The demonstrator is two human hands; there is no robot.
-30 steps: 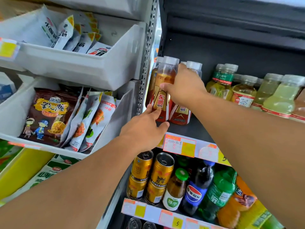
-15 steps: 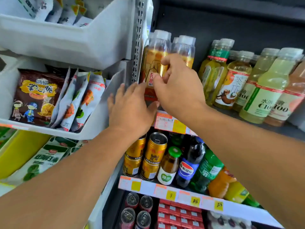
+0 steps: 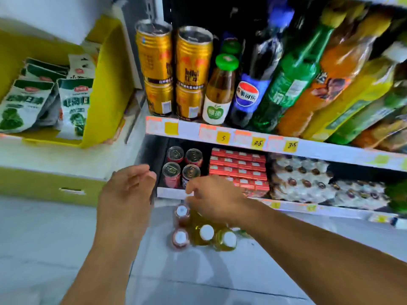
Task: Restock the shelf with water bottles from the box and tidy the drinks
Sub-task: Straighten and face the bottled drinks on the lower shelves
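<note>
A small cluster of drink bottles stands on the pale floor in front of the bottom shelf. Two are reddish with white caps (image 3: 182,211) (image 3: 180,237), and two are yellow with white caps (image 3: 206,233) (image 3: 229,238). My right hand (image 3: 213,199) hovers just above this cluster, its fingers loosely curled and pointing left over the nearest reddish bottle, holding nothing that I can see. My left hand (image 3: 132,183) is beside it to the left, fingers relaxed and empty. No box is in view.
The middle shelf (image 3: 242,137) holds gold cans (image 3: 189,69), a green-capped bottle (image 3: 220,89), a Pepsi bottle (image 3: 248,93) and green and orange bottles. The bottom shelf holds red cans (image 3: 182,164) and red cartons (image 3: 237,166). A yellow bin (image 3: 108,84) of snack packs is on the left.
The view has dropped from the top shelf to the floor. Both hands have left the amber bottles on the upper shelf and come down to the bottles on the floor.
</note>
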